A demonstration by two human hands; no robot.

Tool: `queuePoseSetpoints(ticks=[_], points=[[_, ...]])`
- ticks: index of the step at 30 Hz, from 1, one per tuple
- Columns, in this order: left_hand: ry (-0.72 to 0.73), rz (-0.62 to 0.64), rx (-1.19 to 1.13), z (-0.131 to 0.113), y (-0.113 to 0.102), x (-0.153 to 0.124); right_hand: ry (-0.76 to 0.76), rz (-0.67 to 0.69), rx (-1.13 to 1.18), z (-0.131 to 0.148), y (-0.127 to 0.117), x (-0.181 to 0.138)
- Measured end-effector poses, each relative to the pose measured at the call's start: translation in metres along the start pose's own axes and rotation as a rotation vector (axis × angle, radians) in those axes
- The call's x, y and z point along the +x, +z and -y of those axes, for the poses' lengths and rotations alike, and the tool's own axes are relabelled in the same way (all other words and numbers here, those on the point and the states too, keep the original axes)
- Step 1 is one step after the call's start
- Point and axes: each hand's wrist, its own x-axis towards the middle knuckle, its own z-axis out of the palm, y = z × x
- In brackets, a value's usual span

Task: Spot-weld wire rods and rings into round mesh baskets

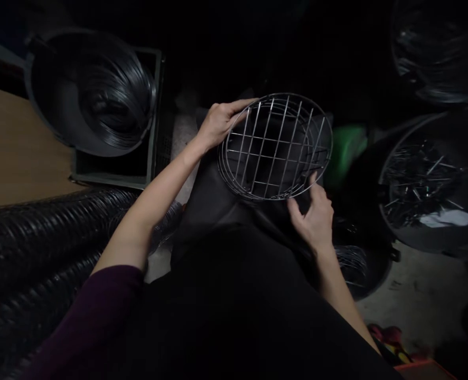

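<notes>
The person holds a round silver wire rack with a grid of thin rods [275, 148] in the air above the lap, which is covered by a dark apron [226, 295]. The rack is tilted, and its far edge stands higher than the near edge.

The left hand [218, 124] grips the upper left part of the rim: the thumb lies over the rim and the fingers are closed around it. The right hand [315, 216] is at the lower right part of the rim. Its thumb and forefinger touch the wire and the other fingers are loosely bent. Whether they really pinch the wire, I cannot tell.

On the left is a light brown wooden worktop [12, 148]. Just beside its far right corner, a dark round tub with a coil of thin wire rings [91, 95] sits in a dark green plastic crate [155, 105]. Below the near edge of the worktop lie thick rolls of black wire mesh [39, 232]. On the right, on the grey floor, stands a black round tub with short metal rods [420, 184].
</notes>
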Motion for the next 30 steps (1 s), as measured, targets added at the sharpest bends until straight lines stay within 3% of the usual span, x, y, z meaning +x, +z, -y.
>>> queuePoseSetpoints(ticks=[3, 7, 11, 15, 17, 20, 22, 23, 26, 28, 30], points=[[0.002, -0.013, -0.008, -0.001, 0.001, -0.001, 0.016, 0.072, -0.031, 0.004, 0.002, -0.005], [0.082, 0.051, 0.088, -0.007, -0.001, -0.007, 0.134, 0.005, -0.018, 0.010, 0.022, -0.002], [0.147, 0.067, 0.177, -0.009, -0.006, -0.007, 0.137, -0.026, 0.041, 0.013, 0.042, 0.000], [0.308, 0.026, 0.088, -0.025, -0.007, -0.015, 0.142, -0.053, 0.108, 0.019, 0.037, -0.006], [0.305, -0.015, 0.064, -0.031, -0.010, -0.016, 0.086, -0.021, 0.180, 0.010, 0.024, 0.001], [0.238, -0.101, 0.127, -0.033, -0.021, -0.006, 0.057, -0.094, 0.258, -0.038, -0.014, 0.025], [0.155, -0.062, -0.015, -0.039, -0.030, 0.006, 0.199, -0.253, 0.175, -0.090, -0.052, 0.045], [0.116, -0.001, -0.089, -0.043, -0.034, 0.012, 0.302, -0.314, 0.092, -0.118, -0.071, 0.056], [0.013, 0.299, -0.062, -0.062, -0.042, 0.027, 0.528, -0.285, -0.077, -0.196, -0.107, 0.097], [-0.089, 0.434, 0.090, -0.075, -0.042, 0.035, 0.565, -0.232, -0.097, -0.232, -0.110, 0.127], [-0.183, 0.474, 0.176, -0.088, -0.037, 0.039, 0.583, -0.198, -0.121, -0.251, -0.103, 0.154]])
